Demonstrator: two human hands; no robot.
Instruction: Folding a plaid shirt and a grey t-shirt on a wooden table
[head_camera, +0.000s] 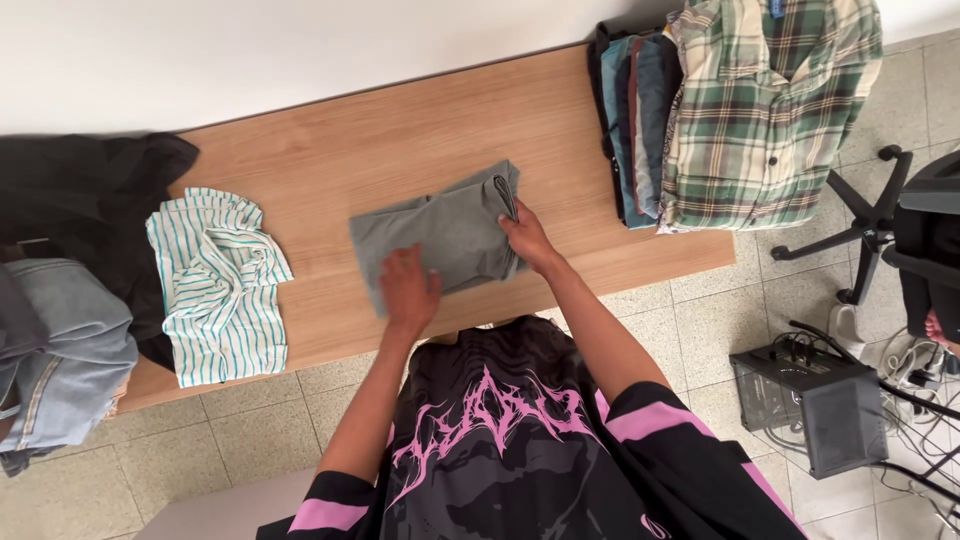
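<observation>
Head view: a grey garment (440, 235), folded into a compact rectangle, lies at the middle of the wooden table (340, 150), close to its near edge; the left hand (408, 290) rests flat and released on the garment's near-left part, pressing it down; the right hand (527, 238) pinches the garment's right edge, where the collar shows. Judging from this, the fold is in its last pass; the next move seems to call for smoothing and squaring the edges. A striped shirt (218, 285) lies near the left edge, a stack of folded clothes (640, 120) and a plaid shirt (765, 110) at the right end; a dark garment (90, 200) and jeans (60, 350) sit at the far left.
</observation>
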